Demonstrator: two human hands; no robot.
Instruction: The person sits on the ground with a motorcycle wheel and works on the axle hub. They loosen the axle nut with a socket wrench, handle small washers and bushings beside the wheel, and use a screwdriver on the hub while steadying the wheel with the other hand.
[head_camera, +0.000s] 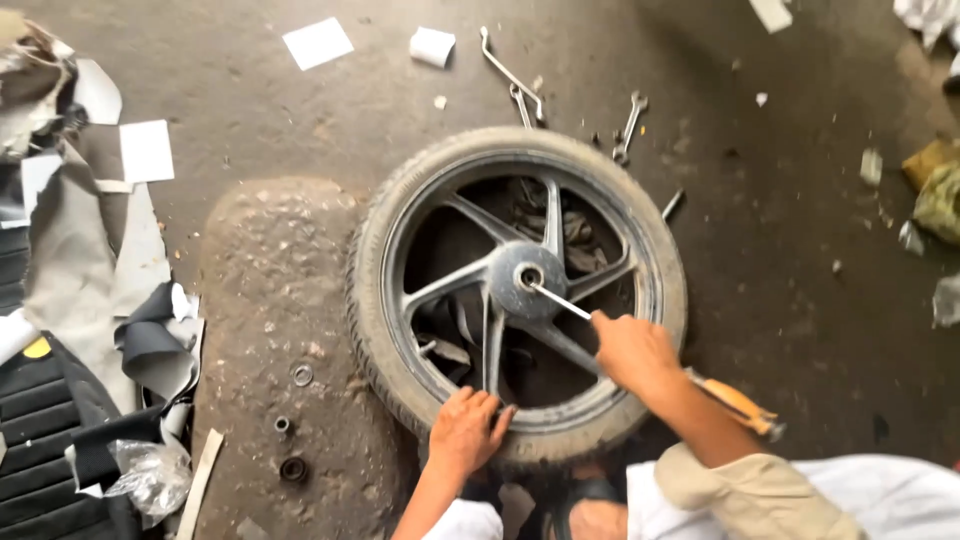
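A motorcycle wheel (400, 240) with a black tyre and grey alloy spokes lies flat on the dirty floor. Its round hub (510, 285) is in the middle. My right hand (630, 350) grips a thin metal rod (560, 300) whose tip sits in the hub's centre hole. My left hand (465, 430) presses on the near rim and tyre, fingers curled over the edge. A tool with a yellow-orange handle (738, 402) lies under my right forearm.
Several wrenches (520, 85) lie on the floor beyond the wheel. Small rings and bearings (295, 420) sit left of the tyre. Scraps of grey and black material (80, 300) pile up at the left. Paper bits are scattered at the top.
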